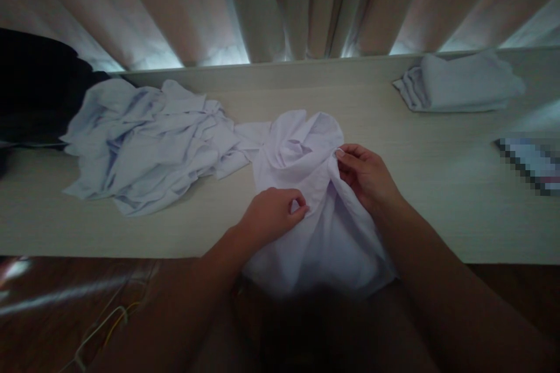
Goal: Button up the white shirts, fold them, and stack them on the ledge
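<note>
A crumpled white garment point(306, 151) lies in the middle of a pale wooden table point(437, 186), its lower part hanging over the front edge toward me. My left hand point(273, 213) pinches a fold of its cloth between thumb and fingers. My right hand point(367, 178) grips another fold just to the right, fingers curled into the fabric. Both hands sit close together on the same garment.
A loose heap of white clothes point(144, 140) lies at the left. A folded white stack point(459, 84) rests at the back right. A dark object point(35, 81) stands at the far left, a blurred item point(531, 160) at the right edge. Curtains point(280, 6) hang behind.
</note>
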Available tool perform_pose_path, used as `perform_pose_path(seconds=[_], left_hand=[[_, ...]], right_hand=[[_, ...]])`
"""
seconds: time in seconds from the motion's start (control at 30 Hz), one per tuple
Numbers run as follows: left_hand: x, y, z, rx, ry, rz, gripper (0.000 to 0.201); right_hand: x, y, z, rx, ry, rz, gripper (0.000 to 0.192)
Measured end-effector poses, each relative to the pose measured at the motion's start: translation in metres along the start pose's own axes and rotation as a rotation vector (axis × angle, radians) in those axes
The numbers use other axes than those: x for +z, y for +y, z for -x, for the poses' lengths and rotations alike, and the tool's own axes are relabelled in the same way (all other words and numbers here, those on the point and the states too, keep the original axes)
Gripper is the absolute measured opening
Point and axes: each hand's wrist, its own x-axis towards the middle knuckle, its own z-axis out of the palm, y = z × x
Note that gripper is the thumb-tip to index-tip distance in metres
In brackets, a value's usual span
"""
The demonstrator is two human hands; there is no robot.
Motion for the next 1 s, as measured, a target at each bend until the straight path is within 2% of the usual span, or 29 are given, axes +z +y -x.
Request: perform_pose_path(seconds=[0.07,0.23,0.37,0.4,0.47,0.57,0.6,0.63,0.73,0.8,0.9,1.0], left_hand=[[0.003,-0.001,0.0,-0.002,-0.026,0.001,0.027],[0.007,-0.005,-0.001,-0.01,-0.085,-0.005,0.048],[0.011,-0.008,-0.002,0.028,-0.106,-0.091,0.031],[0.011,-0.008,-0.003,0.025,-0.092,-0.092,0.027],[0.01,-0.01,-0.005,0.002,-0.033,-0.058,0.022],[0.005,-0.011,-0.009,-0.031,0.092,0.018,0.021],[0.004,-0.012,-0.01,-0.034,0.126,0.042,0.022],[0.004,-0.012,-0.011,-0.036,0.151,0.066,0.024],[0.005,-0.011,-0.011,-0.034,0.162,0.152,0.026],[0.008,-0.01,-0.011,-0.028,0.144,0.199,0.028],[0.012,-0.011,-0.01,-0.008,0.129,0.219,0.033],[0.014,-0.013,-0.01,0.027,0.119,0.234,0.033]], right_hand=[[0.001,-0.001,0.002,-0.001,-0.008,-0.005,0.029],[0.002,0.0,0.003,0.0,0.013,-0.011,0.028],[-0.001,0.001,0.003,0.008,-0.008,0.085,0.027],[-0.003,0.0,0.004,-0.025,-0.005,0.144,0.028],[-0.007,-0.006,0.013,-0.178,0.06,0.327,0.029],[-0.009,-0.024,0.038,-0.438,0.151,0.646,0.016],[-0.01,-0.03,0.049,-0.458,0.112,0.723,0.013],[-0.01,-0.036,0.06,-0.433,0.017,0.793,0.014],[-0.01,-0.043,0.087,-0.26,-0.419,1.066,0.028],[-0.013,-0.037,0.096,-0.185,-0.577,1.293,0.033],[-0.022,-0.017,0.098,-0.146,-0.537,1.548,0.028],[-0.033,0.001,0.092,-0.115,-0.48,1.628,0.015]])
